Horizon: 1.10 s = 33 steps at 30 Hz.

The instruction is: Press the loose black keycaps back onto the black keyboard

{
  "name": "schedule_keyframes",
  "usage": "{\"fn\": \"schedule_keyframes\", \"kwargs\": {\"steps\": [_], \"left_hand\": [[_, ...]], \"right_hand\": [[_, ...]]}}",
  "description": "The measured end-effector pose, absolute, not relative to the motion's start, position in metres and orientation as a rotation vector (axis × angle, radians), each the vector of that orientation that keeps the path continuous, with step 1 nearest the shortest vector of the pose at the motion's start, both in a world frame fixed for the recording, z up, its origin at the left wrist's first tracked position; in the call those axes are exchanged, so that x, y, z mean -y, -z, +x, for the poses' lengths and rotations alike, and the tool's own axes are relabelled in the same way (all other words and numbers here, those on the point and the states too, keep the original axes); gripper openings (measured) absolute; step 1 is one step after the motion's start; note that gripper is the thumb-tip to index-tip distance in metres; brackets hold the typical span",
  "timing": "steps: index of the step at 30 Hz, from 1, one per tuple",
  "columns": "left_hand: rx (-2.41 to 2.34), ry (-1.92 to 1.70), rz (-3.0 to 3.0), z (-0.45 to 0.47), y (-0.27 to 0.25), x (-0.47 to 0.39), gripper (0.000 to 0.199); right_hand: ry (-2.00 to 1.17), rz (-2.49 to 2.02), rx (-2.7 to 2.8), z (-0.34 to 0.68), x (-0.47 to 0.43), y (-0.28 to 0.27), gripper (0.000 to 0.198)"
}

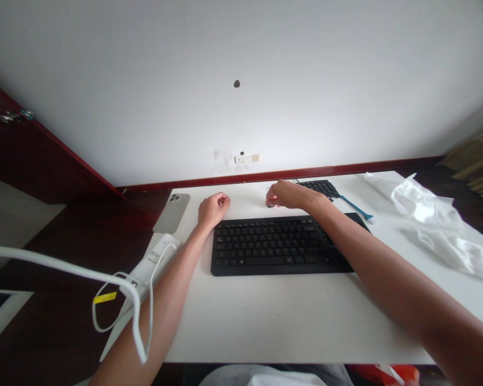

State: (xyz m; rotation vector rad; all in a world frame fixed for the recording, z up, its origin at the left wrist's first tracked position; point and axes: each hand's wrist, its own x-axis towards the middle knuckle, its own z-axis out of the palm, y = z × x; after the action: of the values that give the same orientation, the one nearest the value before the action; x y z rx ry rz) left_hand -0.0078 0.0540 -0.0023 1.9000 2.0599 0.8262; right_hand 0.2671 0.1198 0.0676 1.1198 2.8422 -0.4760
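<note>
White cable [104, 277], eight o'clock from black keyboard [261, 249]. Left hand [212, 211], ten o'clock: curled, contents indeterminable. Right hand [280, 194], twelve o'clock: pinching small dark piece [270, 205].

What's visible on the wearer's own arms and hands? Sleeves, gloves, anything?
Left hand and right hand: bare, no gloves. No sleeves, watch or bracelet in view; rings hard to tell. A white cable crosses in front of the left forearm.
</note>
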Motion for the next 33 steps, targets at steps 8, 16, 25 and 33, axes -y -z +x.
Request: {"fn": "schedule_keyframes", "kwargs": {"steps": [8, 16, 25, 33], "left_hand": [[-2.058, -0.812, 1.904, -0.008, 0.002, -0.054, 0.017], [-2.045, -0.843, 1.913, -0.009, 0.003, -0.054, 0.016], [-2.049, -0.845, 1.904, -0.008, 0.003, -0.055, 0.016], [-2.051, -0.837, 1.911, -0.008, 0.002, -0.053, 0.017]], "right_hand": [[0.658, 1.2, -2.714, 0.27, -0.115, -0.074, 0.032], [0.68, 1.224, -2.716, 0.272, -0.12, -0.073, 0.03], [0.701, 1.197, -2.727, 0.275, -0.129, -0.066, 0.02], [0.716, 1.144, -2.723, 0.272, -0.125, -0.07, 0.017]]}}
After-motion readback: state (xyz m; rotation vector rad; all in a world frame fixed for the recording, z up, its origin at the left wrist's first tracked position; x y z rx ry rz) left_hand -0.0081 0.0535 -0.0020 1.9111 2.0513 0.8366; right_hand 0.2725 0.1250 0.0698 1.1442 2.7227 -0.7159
